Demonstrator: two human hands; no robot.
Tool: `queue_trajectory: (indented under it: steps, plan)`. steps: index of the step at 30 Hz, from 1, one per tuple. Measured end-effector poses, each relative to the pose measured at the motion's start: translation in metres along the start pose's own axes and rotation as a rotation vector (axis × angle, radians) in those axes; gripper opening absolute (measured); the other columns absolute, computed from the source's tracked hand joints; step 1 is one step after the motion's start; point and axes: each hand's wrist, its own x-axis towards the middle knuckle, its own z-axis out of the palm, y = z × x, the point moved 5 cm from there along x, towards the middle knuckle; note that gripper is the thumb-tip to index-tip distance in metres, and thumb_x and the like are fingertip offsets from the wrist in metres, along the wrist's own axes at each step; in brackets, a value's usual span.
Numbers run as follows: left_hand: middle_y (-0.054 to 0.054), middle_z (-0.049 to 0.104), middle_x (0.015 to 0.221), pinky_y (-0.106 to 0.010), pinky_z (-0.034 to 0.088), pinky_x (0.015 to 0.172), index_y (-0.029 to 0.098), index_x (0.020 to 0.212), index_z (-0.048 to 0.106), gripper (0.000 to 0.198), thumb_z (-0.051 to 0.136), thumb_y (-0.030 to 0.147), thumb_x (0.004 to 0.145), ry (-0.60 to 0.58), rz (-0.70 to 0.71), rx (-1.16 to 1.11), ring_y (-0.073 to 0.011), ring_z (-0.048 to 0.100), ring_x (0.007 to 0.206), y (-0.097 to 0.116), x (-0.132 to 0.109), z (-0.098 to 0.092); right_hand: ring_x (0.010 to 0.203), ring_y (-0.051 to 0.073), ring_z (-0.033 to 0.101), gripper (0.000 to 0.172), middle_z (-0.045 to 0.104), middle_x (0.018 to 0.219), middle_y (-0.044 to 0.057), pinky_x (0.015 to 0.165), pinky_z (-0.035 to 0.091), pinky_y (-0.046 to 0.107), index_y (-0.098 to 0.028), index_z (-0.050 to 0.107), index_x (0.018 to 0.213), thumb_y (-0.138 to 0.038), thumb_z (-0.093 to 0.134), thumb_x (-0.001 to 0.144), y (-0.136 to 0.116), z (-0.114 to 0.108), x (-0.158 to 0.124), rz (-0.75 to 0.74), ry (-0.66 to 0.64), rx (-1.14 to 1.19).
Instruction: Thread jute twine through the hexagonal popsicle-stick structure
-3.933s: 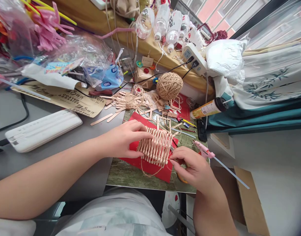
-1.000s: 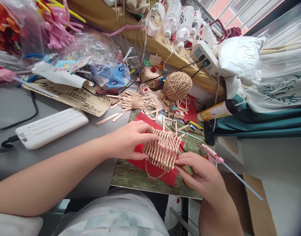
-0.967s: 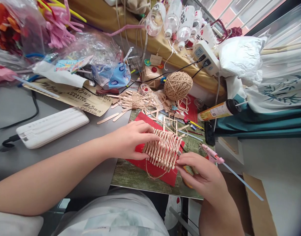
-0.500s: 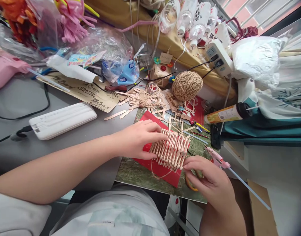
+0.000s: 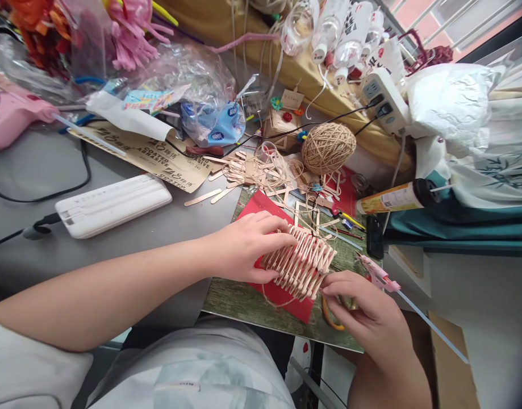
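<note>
A stack of thin wooden sticks [image 5: 301, 262], laid crosswise in several rows, rests over a red sheet [image 5: 261, 204]. My left hand [image 5: 256, 247] grips its left side, thumb below and fingers over the top. At its lower right corner my right hand [image 5: 354, 298] has thumb and forefinger pinched together; what lies between them is too small to make out. A strand of twine [image 5: 274, 304] curves out below the stack. Orange-handled scissors [image 5: 330, 318] lie partly hidden behind my right hand.
Loose craft sticks [image 5: 243, 170] and a twine ball [image 5: 329, 147] are behind the stack. A pink glue gun [image 5: 378, 272] is on the right, another glue gun [image 5: 20, 113] at far left. A white power bank [image 5: 113, 204], sandpaper [image 5: 179, 170] and a lidded cup [image 5: 397, 196] surround the area.
The stack has shifted slightly to the right and turned a little, with my left hand on it. My right hand stays at its lower right corner.
</note>
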Motion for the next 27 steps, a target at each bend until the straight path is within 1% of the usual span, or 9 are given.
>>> queue_trajectory:
  steps: [6, 12, 19, 22, 27]
  plan:
    - [-0.017, 0.066, 0.139, -0.053, 0.053, 0.110, 0.020, 0.140, 0.063, 0.050, 0.074, 0.031, 0.092, -0.001, 0.057, 0.029, -0.0338, 0.063, 0.124, 0.006, 0.000, 0.001, 0.086, 0.020, 0.075, 0.025, 0.077, 0.095, 0.004, 0.075, 0.061, 0.032, -0.028, 0.071, 0.104, -0.004, 0.066, 0.096, -0.005, 0.003, 0.001, -0.005, -0.025, 0.043]
    - [-0.017, 0.066, 0.141, -0.051, 0.052, 0.111, 0.020, 0.140, 0.062, 0.050, 0.072, 0.031, 0.092, -0.004, 0.046, 0.048, -0.0334, 0.063, 0.125, 0.004, 0.001, 0.002, 0.079, 0.018, 0.071, 0.027, 0.074, 0.090, 0.002, 0.073, 0.059, 0.030, -0.027, 0.069, 0.105, -0.002, 0.065, 0.096, -0.012, 0.008, 0.005, -0.039, -0.061, 0.056]
    - [-0.018, 0.067, 0.139, -0.052, 0.053, 0.109, 0.020, 0.141, 0.062, 0.050, 0.073, 0.036, 0.095, -0.002, 0.067, 0.068, -0.0339, 0.064, 0.125, 0.004, 0.001, 0.000, 0.082, 0.017, 0.069, 0.029, 0.072, 0.091, 0.002, 0.073, 0.057, 0.030, -0.027, 0.068, 0.107, -0.001, 0.064, 0.096, -0.009, 0.008, 0.001, -0.048, -0.080, 0.046]
    - [-0.017, 0.067, 0.140, -0.051, 0.053, 0.109, 0.019, 0.140, 0.062, 0.050, 0.073, 0.037, 0.095, -0.010, 0.079, 0.074, -0.0332, 0.064, 0.124, 0.005, 0.001, 0.000, 0.087, 0.018, 0.071, 0.028, 0.073, 0.096, 0.003, 0.076, 0.058, 0.031, -0.027, 0.068, 0.107, -0.001, 0.065, 0.096, -0.006, 0.006, -0.001, -0.025, -0.060, 0.038]
    - [-0.017, 0.068, 0.138, -0.050, 0.052, 0.107, 0.019, 0.138, 0.064, 0.049, 0.074, 0.043, 0.097, -0.008, 0.082, 0.120, -0.0324, 0.065, 0.119, 0.005, 0.000, 0.001, 0.085, 0.017, 0.071, 0.026, 0.074, 0.094, 0.002, 0.077, 0.058, 0.031, -0.027, 0.068, 0.105, -0.003, 0.065, 0.097, -0.002, 0.010, -0.001, -0.017, -0.050, 0.008]
